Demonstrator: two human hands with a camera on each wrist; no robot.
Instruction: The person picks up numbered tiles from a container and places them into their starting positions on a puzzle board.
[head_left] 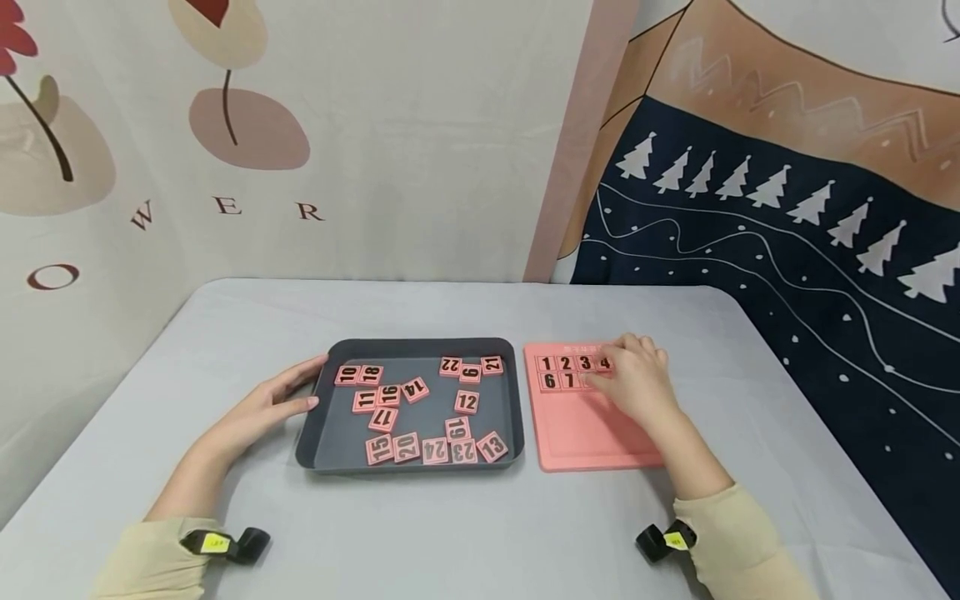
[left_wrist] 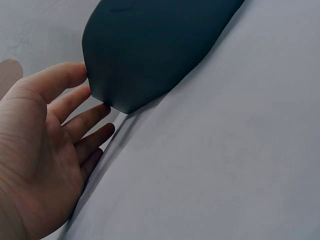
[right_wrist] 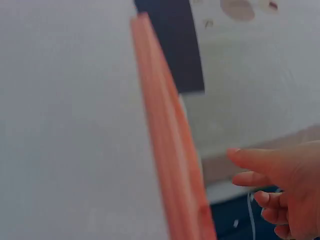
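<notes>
A dark grey tray (head_left: pixel 408 346) carries several pink number tiles (head_left: pixel 467 402), some sideways or upside down. My left hand (head_left: pixel 258 408) is at the tray's left side, fingers spread and fingertips right at its rim. In the left wrist view, the fingers of that hand (left_wrist: pixel 55 135) touch the tray's dark outer wall (left_wrist: pixel 150 55). My right hand (head_left: pixel 641 379) reaches over a pink board (head_left: pixel 592 433), with thumb and fingertips at its number rows. Tiles 1 to 4, 6 and 7 show there; the hand hides the spots beyond. The right wrist view shows its fingers (right_wrist: pixel 260 155) apart, no tile visible between them.
A white cloth covers the table (head_left: pixel 450 533). Behind it hangs a pale curtain (head_left: pixel 420 167) with flower prints and letters, and on the right a dark blue cloth (head_left: pixel 750 250) with white trees. The tray and board lie side by side, a narrow gap between them.
</notes>
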